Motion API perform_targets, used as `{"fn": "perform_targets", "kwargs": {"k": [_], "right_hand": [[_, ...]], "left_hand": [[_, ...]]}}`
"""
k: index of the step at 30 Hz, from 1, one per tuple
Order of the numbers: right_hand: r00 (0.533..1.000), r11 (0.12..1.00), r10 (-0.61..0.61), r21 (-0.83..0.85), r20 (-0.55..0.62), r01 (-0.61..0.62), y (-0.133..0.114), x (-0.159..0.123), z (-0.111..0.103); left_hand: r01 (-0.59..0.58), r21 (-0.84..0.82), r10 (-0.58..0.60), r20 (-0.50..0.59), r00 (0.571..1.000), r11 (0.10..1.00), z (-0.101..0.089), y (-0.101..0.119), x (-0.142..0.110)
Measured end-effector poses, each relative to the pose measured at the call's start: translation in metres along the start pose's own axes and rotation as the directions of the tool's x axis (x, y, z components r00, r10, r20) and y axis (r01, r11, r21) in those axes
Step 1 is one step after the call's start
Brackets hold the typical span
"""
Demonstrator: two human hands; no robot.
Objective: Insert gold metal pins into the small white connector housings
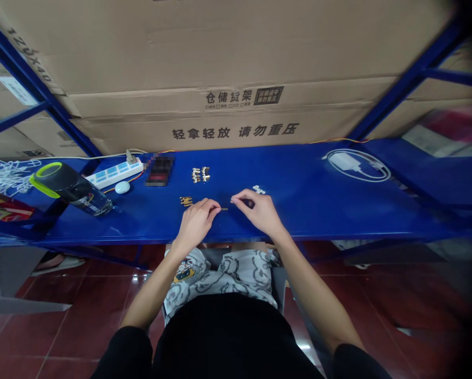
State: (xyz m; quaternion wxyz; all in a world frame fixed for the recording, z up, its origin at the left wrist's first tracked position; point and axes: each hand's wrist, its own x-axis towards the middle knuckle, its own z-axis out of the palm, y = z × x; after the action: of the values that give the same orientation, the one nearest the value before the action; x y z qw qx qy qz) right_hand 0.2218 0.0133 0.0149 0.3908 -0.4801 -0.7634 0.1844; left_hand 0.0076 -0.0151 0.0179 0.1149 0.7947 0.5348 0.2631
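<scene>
Both my hands rest on the blue shelf [299, 210] in front of me. My left hand [196, 221] is closed in a pinch on a small thin metal part [223, 209] that sticks out to the right. My right hand [257, 209] is closed too, its fingertips pinched close to the other end of that part; what it holds is too small to name. A small gold-coloured part [186, 200] lies just left of my left hand. A group of several small metal parts [200, 174] sits farther back. A few white bits [258, 189] lie behind my right hand.
A dark bottle with a green ring [68, 189] lies at the left, next to a white power strip [115, 172] and a white earbud case [122, 187]. A white charger with coiled cable [356, 164] is at the right. Large cardboard boxes [228, 79] stand behind the shelf.
</scene>
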Motion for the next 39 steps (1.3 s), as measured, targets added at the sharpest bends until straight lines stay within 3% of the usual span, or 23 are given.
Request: {"fn": "perform_targets", "kwargs": {"k": [12, 21, 39], "right_hand": [[0.999, 0.954, 0.024, 0.297, 0.028, -0.031, -0.0074, -0.0041, 0.0064], [0.998, 0.985, -0.059, 0.165, 0.02, 0.055, -0.0104, -0.0042, 0.007], [0.999, 0.96, -0.003, 0.281, 0.05, -0.012, -0.0099, -0.0042, 0.0084]], "left_hand": [[0.016, -0.121, -0.018, -0.018, 1.0, 0.992, 0.0065, 0.0014, 0.0016], [0.041, -0.221, -0.043, -0.008, 0.999, 0.975, 0.0069, -0.0012, 0.0013], [0.075, -0.374, -0.082, -0.002, 0.997, 0.924, 0.0029, -0.0034, 0.0031]]}}
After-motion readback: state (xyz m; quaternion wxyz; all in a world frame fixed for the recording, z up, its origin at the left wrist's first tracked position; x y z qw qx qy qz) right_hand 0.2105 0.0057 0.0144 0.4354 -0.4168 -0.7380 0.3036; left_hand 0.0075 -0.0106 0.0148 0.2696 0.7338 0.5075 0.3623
